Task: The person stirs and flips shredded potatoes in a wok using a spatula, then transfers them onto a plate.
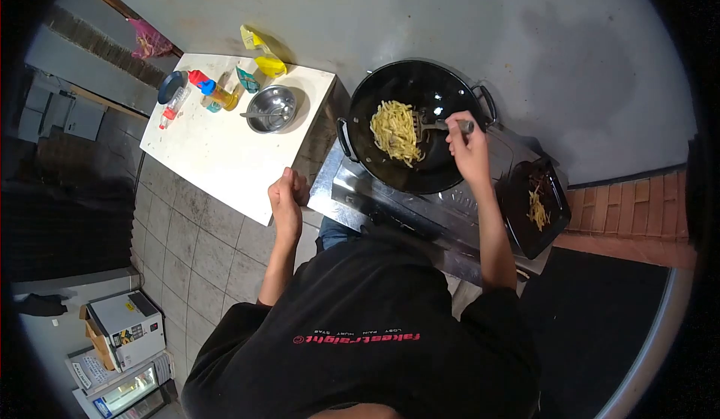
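My right hand (468, 147) is closed around the handle of a metal spatula (435, 126). The spatula's slotted head touches the right side of a heap of pale yellow strips, like noodles or cut fries (396, 132). This food lies in a large black two-handled wok (442, 168) on a metal stove (352, 186). My left hand (286, 198) is held in a fist beside the white table's right edge, apart from the wok, with nothing visible in it.
On the white table (217, 145) stand a steel bowl (262, 123) with a spoon, several bottles (223, 98), a yellow packet (266, 55) and a dark plate (172, 87). Right of the stove, a black tray (517, 216) holds more yellow strips. A grey wall (510, 29) rises behind the wok.
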`<state>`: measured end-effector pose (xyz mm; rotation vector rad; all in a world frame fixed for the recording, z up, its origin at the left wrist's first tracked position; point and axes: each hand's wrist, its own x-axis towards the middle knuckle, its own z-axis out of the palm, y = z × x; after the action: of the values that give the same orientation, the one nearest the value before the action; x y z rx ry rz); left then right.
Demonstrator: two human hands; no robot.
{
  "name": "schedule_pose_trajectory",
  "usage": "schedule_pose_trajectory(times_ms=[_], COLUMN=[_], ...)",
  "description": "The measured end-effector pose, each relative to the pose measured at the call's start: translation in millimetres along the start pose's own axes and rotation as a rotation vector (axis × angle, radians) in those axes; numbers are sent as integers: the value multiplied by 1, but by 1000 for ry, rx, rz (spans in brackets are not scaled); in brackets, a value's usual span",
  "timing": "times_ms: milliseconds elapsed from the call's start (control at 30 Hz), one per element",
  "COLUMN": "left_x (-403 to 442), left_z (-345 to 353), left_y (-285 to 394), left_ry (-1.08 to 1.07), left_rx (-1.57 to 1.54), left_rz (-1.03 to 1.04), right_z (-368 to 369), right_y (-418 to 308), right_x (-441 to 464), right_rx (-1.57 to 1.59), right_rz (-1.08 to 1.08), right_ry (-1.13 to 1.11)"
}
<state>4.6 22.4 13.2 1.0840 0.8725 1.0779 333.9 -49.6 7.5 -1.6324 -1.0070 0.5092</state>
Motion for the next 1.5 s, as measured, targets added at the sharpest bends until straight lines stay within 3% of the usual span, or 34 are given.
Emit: schedule_pose_trajectory(times_ms=[133, 500, 1100, 1300, 1500], left_x=[1, 4, 6, 6, 5], left_z=[2, 7, 4, 2, 2], left_y=[-2, -3, -5, -8, -9], left_ry=[-10, -37, -17, -17, -3], left_rx=[-9, -12, -1, -4, -3], left_rz=[-9, -7, -14, -22, -12], right_z=[6, 5, 37, 34, 29], right_y=[-37, -73, -72, -66, -63], right_x=[-28, -67, -88, -82, -77], right_rx=[-134, -487, -602, -598, -500], right_rz=[-319, -548, -673, -633, -635], right_ry=[-32, -226, -397, -344, -83])
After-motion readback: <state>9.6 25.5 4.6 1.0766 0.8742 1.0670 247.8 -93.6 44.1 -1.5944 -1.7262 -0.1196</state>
